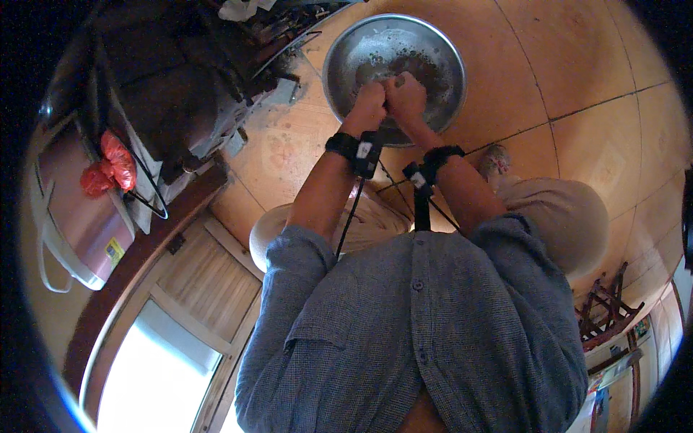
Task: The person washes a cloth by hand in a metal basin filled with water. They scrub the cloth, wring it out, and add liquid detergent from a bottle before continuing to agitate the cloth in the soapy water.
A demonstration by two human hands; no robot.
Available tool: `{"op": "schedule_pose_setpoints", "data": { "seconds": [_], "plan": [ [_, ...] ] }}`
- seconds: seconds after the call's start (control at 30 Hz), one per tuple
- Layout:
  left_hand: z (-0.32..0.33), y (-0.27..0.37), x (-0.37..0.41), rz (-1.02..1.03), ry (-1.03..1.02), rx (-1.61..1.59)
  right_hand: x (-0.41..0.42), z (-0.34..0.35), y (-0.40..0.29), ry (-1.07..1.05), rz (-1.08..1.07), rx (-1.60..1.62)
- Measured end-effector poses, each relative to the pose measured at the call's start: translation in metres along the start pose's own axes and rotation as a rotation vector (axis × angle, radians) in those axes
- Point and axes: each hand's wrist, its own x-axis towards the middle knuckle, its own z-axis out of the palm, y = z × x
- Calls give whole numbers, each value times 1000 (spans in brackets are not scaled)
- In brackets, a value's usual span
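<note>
A round stainless-steel basin (346, 51) rests on the tiled floor before me, with pale, foamy-looking specks on its inner wall. My left hand (371, 100) and my right hand (406, 96) are side by side over the basin, knuckles nearly touching. Both have curled fingers, and whatever may be between them is hidden. Beside and beyond my hands, a dark brownish mass (419, 65) lies in the basin; it is too dim to tell whether it is cloth or murky water. Black straps with small devices circle both wrists.
Orange floor tiles (514, 65) surround the basin. At left stand a dark, cluttered piece of furniture (162, 70), a pink bag (89, 227) and a knotted red plastic bag (116, 162). A wooden door (211, 287) is at lower left, a dark wooden rack (609, 308) at right.
</note>
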Motion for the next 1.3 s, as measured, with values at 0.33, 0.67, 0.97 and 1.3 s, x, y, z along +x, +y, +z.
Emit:
{"op": "schedule_pose_setpoints", "data": {
  "seconds": [0.33, 0.67, 0.97, 1.3],
  "plan": [
    [20, -23, -18, -121, 366, -186, 3, -6, 38, 241, 42, 55],
    [40, -50, -14, 24, 168, -1254, -36, 1, -31, -242, 21, 345],
    [35, -6, 10, -2, 146, -146, 22, 5, 29, 5, 62, 3],
    [156, -120, 39, -35, 570, -799, 35, -22, 34, 246, -417, 53]
  ]
}}
